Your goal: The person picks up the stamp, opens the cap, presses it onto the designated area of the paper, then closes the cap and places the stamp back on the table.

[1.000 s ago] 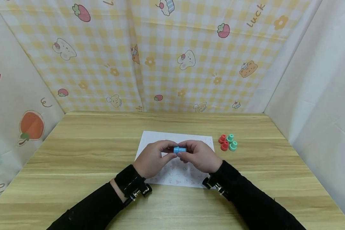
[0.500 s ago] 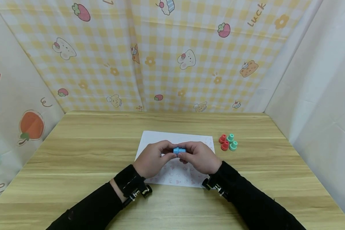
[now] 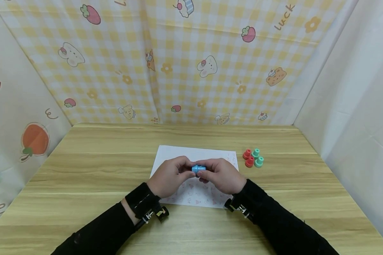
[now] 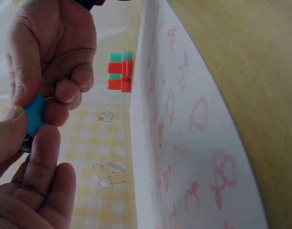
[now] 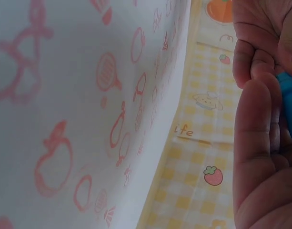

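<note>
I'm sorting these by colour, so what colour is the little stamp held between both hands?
Blue. The stamp shows best in the head view.

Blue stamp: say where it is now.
In the head view, the blue stamp is pinched between the left hand and right hand, above the paper.

Bright, even, soft light with faint shadows; head view bends at edges, wrist views blur close up.
</note>
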The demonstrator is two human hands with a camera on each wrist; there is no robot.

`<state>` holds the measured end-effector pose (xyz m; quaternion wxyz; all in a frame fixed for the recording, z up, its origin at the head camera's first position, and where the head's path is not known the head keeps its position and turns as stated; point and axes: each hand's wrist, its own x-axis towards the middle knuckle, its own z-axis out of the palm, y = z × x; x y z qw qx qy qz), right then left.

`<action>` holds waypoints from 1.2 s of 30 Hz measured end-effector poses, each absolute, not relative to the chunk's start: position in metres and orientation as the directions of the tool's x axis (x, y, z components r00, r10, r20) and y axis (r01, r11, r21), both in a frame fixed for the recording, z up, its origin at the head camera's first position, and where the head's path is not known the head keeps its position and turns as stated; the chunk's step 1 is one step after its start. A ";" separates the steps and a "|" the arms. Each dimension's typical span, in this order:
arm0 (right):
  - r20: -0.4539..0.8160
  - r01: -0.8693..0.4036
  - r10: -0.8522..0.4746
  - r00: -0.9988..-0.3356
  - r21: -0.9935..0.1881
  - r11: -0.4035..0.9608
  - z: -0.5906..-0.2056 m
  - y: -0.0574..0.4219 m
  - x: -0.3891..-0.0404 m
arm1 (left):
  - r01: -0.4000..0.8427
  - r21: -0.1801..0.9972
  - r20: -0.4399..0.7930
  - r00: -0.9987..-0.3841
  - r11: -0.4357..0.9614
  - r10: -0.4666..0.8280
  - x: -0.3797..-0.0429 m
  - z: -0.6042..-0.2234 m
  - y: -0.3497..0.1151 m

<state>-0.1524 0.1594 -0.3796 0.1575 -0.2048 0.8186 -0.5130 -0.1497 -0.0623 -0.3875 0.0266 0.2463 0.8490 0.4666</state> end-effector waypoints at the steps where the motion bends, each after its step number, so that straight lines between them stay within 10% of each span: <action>1: -0.044 -0.177 -0.498 -0.866 -0.904 0.388 -0.380 0.160 -0.152 | 0.392 0.808 0.184 -0.878 0.441 0.442 -0.149 -0.387 -0.062; 36: -0.065 -0.134 -0.434 -0.898 -0.901 0.412 -0.365 0.187 -0.163 | 0.408 0.781 0.238 -0.895 0.473 0.378 -0.157 -0.387 -0.073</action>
